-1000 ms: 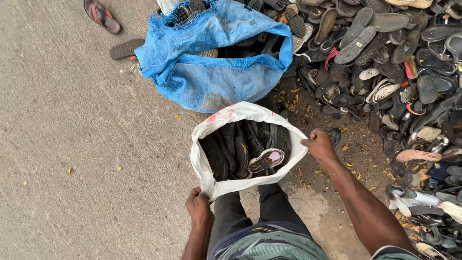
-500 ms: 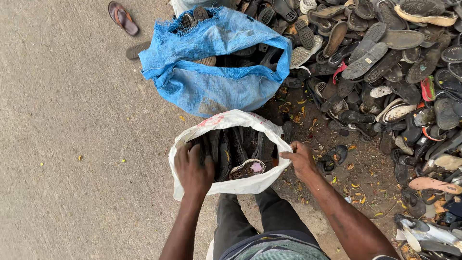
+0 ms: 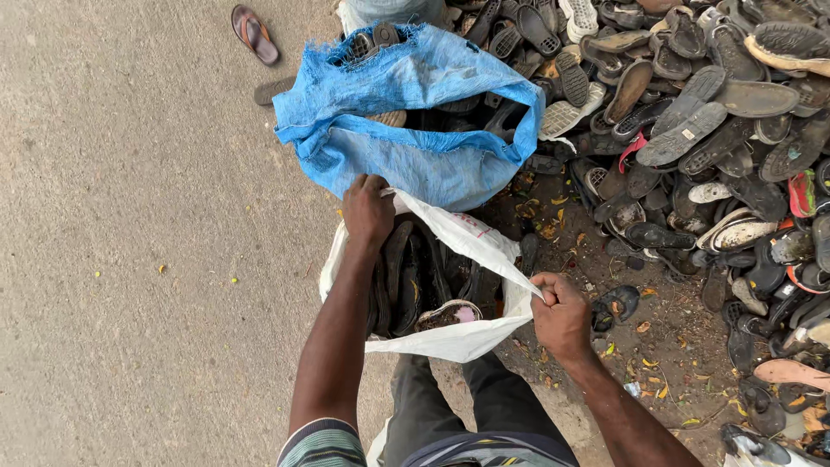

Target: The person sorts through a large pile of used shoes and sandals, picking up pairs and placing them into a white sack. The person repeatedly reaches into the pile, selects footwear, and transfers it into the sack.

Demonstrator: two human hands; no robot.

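Between my knees and the blue sack (image 3: 406,130) stood the white bag (image 3: 458,339), on the concrete (image 3: 130,216). I noted dark sandals (image 3: 406,277) packed inside it, mostly on edge, with one pale-soled sandal (image 3: 450,313) lying near the front rim. My left hand (image 3: 367,210) was closed on the bag's far rim, fingers curled over the edge. My right hand (image 3: 562,318) pinched the right rim in a tight fist. The mouth was drawn into a long slot, its axis running from upper left to lower right between the two hands. The blue sack lay just beyond, touching the bag, its mouth open to the right and holding dark soles. A shoe heap (image 3: 709,130) lay to the right.
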